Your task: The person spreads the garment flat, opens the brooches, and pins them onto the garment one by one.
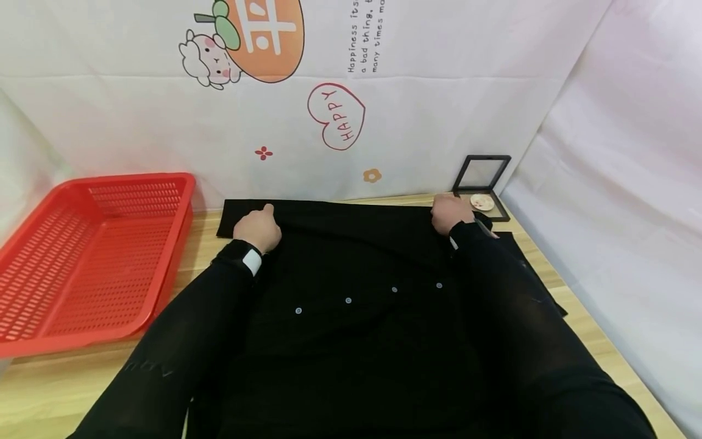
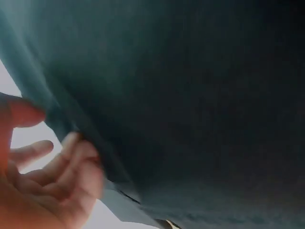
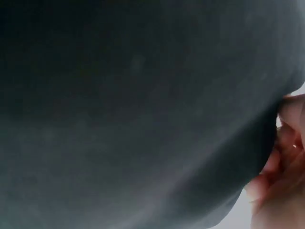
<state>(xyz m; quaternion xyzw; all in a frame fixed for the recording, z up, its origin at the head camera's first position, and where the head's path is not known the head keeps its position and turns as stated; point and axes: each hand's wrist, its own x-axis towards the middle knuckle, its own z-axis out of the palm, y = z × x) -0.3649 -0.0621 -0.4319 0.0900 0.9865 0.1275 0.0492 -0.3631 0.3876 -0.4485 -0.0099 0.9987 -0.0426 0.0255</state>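
A black button-up shirt (image 1: 351, 256) lies spread across the table, a row of small pale buttons (image 1: 348, 300) running over its middle. Near its far left corner, my left hand (image 1: 258, 229) grips the cloth. In the left wrist view, the fingers (image 2: 86, 167) of that hand curl at the edge of the dark fabric (image 2: 190, 105), with the thumb beside it. At the far right of the shirt, my right hand (image 1: 451, 213) holds the cloth. The right wrist view has its fingertips (image 3: 259, 187) bent against the fabric edge (image 3: 228, 191), partly hidden behind it.
A red plastic basket (image 1: 175, 268) stands on the left of the wooden table (image 1: 71, 378). Just beyond my right hand is a small black-framed case (image 1: 501, 210) with a round pale item (image 1: 482, 202) in it. A white printed cloth (image 1: 439, 122) hangs behind the table.
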